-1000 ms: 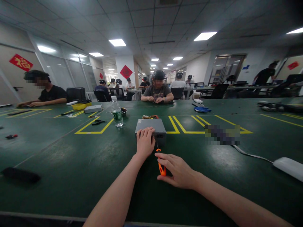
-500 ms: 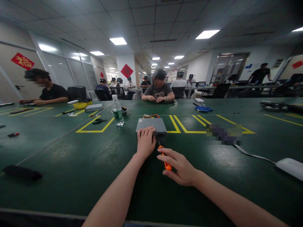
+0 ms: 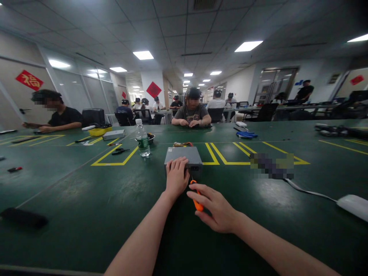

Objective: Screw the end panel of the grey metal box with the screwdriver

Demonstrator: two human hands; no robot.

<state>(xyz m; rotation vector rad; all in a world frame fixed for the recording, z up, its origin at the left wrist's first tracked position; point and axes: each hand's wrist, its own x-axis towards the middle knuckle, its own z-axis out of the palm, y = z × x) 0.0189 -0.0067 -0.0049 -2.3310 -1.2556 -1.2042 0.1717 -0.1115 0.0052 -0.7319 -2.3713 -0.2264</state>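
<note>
A grey metal computer power supply [image 3: 186,154] sits on the green table in front of me, its socket facing me and a bundle of coloured wires [image 3: 184,144] at its far side. My left hand [image 3: 177,178] grips its near left edge, fingers over the top and thumb down by the front face. In my right hand [image 3: 214,207] is an orange-handled screwdriver [image 3: 197,199], held between thumb and fingers. Its thin shaft points at the lower front of the power supply; whether the tip touches is too small to tell.
A water bottle [image 3: 142,138] stands left of the power supply, beside a small bowl [image 3: 151,138] and black pliers [image 3: 120,151]. A white power strip [image 3: 353,205] with a cable lies right. A dark object [image 3: 24,217] lies front left. Co-workers sit opposite and at far left.
My right hand has shifted slightly left and down, bringing the screwdriver in line with the power supply's front. My left hand keeps its hold. The view has tilted up a little.
</note>
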